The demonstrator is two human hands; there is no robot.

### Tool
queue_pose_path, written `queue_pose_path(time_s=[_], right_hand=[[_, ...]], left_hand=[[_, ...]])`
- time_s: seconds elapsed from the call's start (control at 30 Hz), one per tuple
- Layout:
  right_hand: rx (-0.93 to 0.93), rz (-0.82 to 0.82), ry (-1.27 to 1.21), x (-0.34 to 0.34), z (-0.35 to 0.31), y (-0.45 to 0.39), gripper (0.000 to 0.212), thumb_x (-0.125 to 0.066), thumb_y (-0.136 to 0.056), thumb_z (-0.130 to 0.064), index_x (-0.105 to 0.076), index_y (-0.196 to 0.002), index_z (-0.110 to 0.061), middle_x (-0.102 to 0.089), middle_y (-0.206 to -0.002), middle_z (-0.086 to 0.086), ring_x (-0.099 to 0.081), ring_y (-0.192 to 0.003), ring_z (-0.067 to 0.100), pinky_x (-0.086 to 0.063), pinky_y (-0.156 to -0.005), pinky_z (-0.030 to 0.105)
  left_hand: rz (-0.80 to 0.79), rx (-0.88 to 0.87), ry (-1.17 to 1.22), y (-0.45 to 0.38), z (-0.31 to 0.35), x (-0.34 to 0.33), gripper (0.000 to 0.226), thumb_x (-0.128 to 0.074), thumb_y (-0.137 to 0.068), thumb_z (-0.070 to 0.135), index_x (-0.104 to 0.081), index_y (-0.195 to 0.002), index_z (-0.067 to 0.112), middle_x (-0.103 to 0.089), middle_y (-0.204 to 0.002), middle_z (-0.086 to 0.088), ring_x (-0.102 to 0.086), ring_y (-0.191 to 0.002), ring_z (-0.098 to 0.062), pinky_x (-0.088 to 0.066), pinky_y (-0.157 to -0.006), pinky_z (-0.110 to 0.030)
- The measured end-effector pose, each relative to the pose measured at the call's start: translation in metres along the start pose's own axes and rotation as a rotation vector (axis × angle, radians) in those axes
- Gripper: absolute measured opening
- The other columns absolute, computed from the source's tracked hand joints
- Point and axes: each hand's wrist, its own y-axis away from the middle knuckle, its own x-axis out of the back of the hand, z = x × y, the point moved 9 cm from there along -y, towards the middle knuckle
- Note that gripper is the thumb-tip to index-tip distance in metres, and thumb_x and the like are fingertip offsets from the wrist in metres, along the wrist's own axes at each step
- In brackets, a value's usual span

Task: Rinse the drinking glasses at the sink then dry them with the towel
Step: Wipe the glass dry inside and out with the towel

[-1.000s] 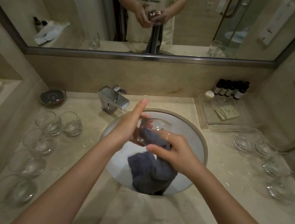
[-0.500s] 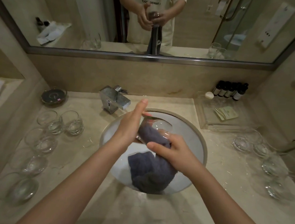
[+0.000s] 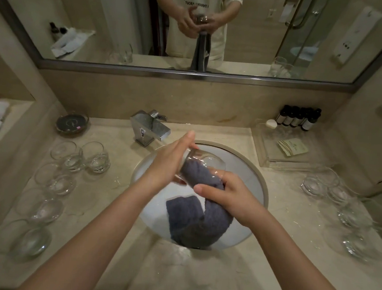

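Right hand [image 3: 228, 199] nearest, fingers curled round grey towel [image 3: 198, 223], bunched end pushed into glass [image 3: 201, 165]; tail hangs below fingers into sink [image 3: 263, 191]. Left hand [image 3: 169, 163] beyond, fingers straight, palm pressed flat to glass side, glass tilted over basin. Glass likely wet, slippery, fragile; safest hold around wall, not rim. Towel soft, light. Faucet [image 3: 149, 130] just past left fingertips; glasses crowd counter [image 3: 221, 273] both sides, open room over basin only.
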Motion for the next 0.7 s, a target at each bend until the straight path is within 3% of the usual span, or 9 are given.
queue_pose_path(time_s=[0.03, 0.1, 0.23, 0.3, 0.37, 0.43, 0.57, 0.63, 0.7], right_hand=[[0.093, 0.026, 0.228, 0.001, -0.006, 0.0, 0.029, -0.067, -0.079, -0.036, -0.07, -0.1, -0.017, -0.07, -0.1, -0.007, -0.064, -0.094, 0.007, -0.049, -0.082, 0.024], [0.218, 0.053, 0.477, -0.004, -0.017, 0.0, 0.037, -0.064, -0.08, -0.042, -0.071, -0.11, -0.021, -0.066, -0.119, -0.007, -0.059, -0.11, 0.008, -0.047, -0.093, 0.025], [0.014, -0.059, -0.004, -0.007, -0.006, -0.002, 0.026, -0.067, -0.081, -0.016, -0.07, -0.107, -0.01, -0.073, -0.099, 0.0, -0.067, -0.096, 0.01, -0.051, -0.085, 0.025], [-0.12, -0.147, -0.351, -0.013, 0.0, 0.003, 0.018, -0.059, -0.081, -0.008, -0.064, -0.097, -0.006, -0.071, -0.075, -0.005, -0.067, -0.071, 0.004, -0.05, -0.065, 0.015], [-0.156, -0.157, -0.461, -0.014, 0.006, 0.007, 0.016, -0.054, -0.079, -0.007, -0.061, -0.093, -0.004, -0.067, -0.065, -0.007, -0.062, -0.059, 0.002, -0.047, -0.055, 0.012], [-0.156, -0.133, -0.409, -0.012, 0.008, 0.007, 0.019, -0.06, -0.077, -0.011, -0.064, -0.094, -0.002, -0.069, -0.071, 0.001, -0.065, -0.067, 0.008, -0.051, -0.062, 0.02], [-0.008, -0.142, 0.189, -0.009, 0.002, 0.001, 0.033, -0.071, -0.079, -0.026, -0.069, -0.101, -0.002, -0.07, -0.093, 0.016, -0.066, -0.09, 0.02, -0.05, -0.084, 0.039], [-0.011, -0.161, 0.238, -0.015, 0.007, 0.0, 0.03, -0.072, -0.081, -0.027, -0.07, -0.102, -0.007, -0.072, -0.095, 0.008, -0.066, -0.092, 0.019, -0.051, -0.084, 0.035], [-0.083, -0.154, 0.106, -0.017, 0.015, 0.001, 0.024, -0.072, -0.082, -0.023, -0.069, -0.092, -0.001, -0.069, -0.084, 0.009, -0.065, -0.082, 0.02, -0.051, -0.077, 0.032]], left_hand=[[-0.057, 0.221, 0.058, 0.001, -0.014, -0.003, 0.044, -0.044, -0.091, 0.062, -0.065, -0.09, 0.023, -0.069, -0.095, 0.002, -0.07, -0.08, -0.019, -0.057, -0.059, -0.035], [-0.011, 0.329, 0.037, 0.004, -0.018, 0.0, 0.041, -0.044, -0.096, 0.054, -0.063, -0.087, 0.018, -0.068, -0.084, -0.001, -0.067, -0.059, -0.019, -0.05, -0.044, -0.026], [0.267, -0.284, -0.069, 0.013, 0.017, 0.017, 0.03, -0.049, -0.093, 0.039, -0.06, -0.077, 0.017, -0.067, -0.074, 0.005, -0.062, -0.063, -0.02, -0.042, -0.047, -0.027], [0.265, -0.649, -0.136, 0.03, 0.03, 0.016, 0.023, -0.045, -0.09, 0.037, -0.059, -0.083, 0.02, -0.066, -0.077, 0.008, -0.067, -0.073, -0.019, -0.049, -0.06, -0.029], [0.221, -0.792, -0.232, 0.037, 0.034, 0.011, 0.025, -0.044, -0.09, 0.036, -0.061, -0.091, 0.018, -0.065, -0.082, 0.007, -0.067, -0.077, -0.018, -0.05, -0.068, -0.031], [0.113, -0.642, -0.192, 0.025, 0.028, 0.008, 0.035, -0.047, -0.086, 0.044, -0.063, -0.089, 0.013, -0.065, -0.082, 0.007, -0.064, -0.079, -0.014, -0.049, -0.072, -0.032], [-0.134, 0.213, 0.009, 0.008, -0.019, -0.003, 0.064, -0.05, -0.078, 0.076, -0.07, -0.083, 0.015, -0.073, -0.078, 0.002, -0.068, -0.075, -0.017, -0.051, -0.066, -0.033], [-0.017, 0.227, -0.085, 0.009, -0.025, 0.003, 0.054, -0.058, -0.085, 0.062, -0.072, -0.075, 0.011, -0.072, -0.067, 0.002, -0.066, -0.07, -0.016, -0.053, -0.075, -0.037], [0.148, 0.035, -0.147, 0.013, -0.019, 0.01, 0.041, -0.066, -0.087, 0.045, -0.071, -0.068, 0.009, -0.07, -0.063, 0.001, -0.064, -0.064, -0.013, -0.053, -0.075, -0.036]])
